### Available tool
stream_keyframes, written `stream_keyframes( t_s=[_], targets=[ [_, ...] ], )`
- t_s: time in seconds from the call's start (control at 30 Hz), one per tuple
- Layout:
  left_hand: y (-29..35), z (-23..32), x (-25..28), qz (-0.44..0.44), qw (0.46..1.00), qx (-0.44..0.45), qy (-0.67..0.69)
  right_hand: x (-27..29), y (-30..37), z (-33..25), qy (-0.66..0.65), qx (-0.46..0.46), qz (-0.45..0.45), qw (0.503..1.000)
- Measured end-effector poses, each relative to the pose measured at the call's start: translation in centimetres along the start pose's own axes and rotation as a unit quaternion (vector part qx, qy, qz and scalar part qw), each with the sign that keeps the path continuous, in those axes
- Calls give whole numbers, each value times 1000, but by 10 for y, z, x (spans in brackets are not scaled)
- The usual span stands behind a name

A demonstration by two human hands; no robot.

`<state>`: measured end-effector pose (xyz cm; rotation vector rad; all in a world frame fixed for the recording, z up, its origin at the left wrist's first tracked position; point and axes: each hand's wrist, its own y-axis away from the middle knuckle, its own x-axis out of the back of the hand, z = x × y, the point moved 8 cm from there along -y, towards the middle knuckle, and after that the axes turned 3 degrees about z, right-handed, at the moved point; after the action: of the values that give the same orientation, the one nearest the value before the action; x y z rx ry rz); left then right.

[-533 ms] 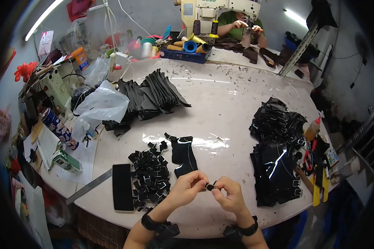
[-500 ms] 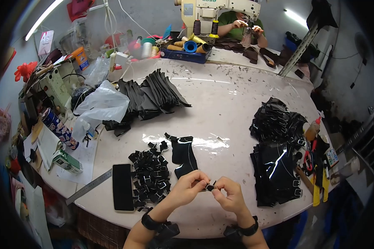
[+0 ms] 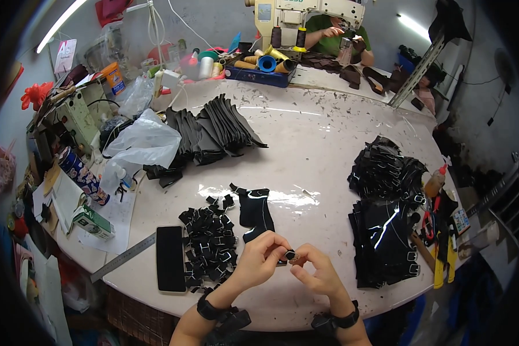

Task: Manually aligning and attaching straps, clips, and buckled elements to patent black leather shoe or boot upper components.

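Note:
My left hand point(image 3: 262, 258) and my right hand point(image 3: 316, 270) meet above the near edge of a round white table point(image 3: 323, 144). Between their fingertips they pinch one small black piece point(image 3: 290, 255). Just left of my left hand lies a heap of several small black strap pieces point(image 3: 209, 242). A black shaped piece of leather point(image 3: 254, 210) lies flat just beyond my hands. Both wrists wear black bands.
A black phone point(image 3: 170, 258) and a metal ruler point(image 3: 123, 257) lie at the near left. Stacks of shiny black buckled pieces point(image 3: 386, 213) sit right, black strips point(image 3: 213, 130) and a plastic bag point(image 3: 144, 141) far left. Another person works at a sewing machine point(image 3: 305, 17) behind.

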<state>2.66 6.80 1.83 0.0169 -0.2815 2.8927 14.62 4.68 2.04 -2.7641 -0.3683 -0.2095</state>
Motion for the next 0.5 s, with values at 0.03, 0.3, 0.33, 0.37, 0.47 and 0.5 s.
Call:
stream_keyframes(
  t_s=[0.03,0.3,0.33,0.37,0.47,0.5],
  targets=[
    [0,2,0,0,1000,-14,-18,-4,-1,-2,13,11,-23,1000],
    [4,-8,-13,-42,998,27,47,7,1,-1,44,-21,40,998],
    [3,-11,-11,-33,991,72,108,7,0,-6,64,4,36,997],
    [4,-14,-8,-23,979,115,169,8,1,-7,63,4,37,997],
    [3,-13,-9,-91,979,104,148,12,1,-11,85,19,59,994],
    [4,-12,-9,-91,983,85,133,11,1,-13,83,25,58,994]
  ],
)
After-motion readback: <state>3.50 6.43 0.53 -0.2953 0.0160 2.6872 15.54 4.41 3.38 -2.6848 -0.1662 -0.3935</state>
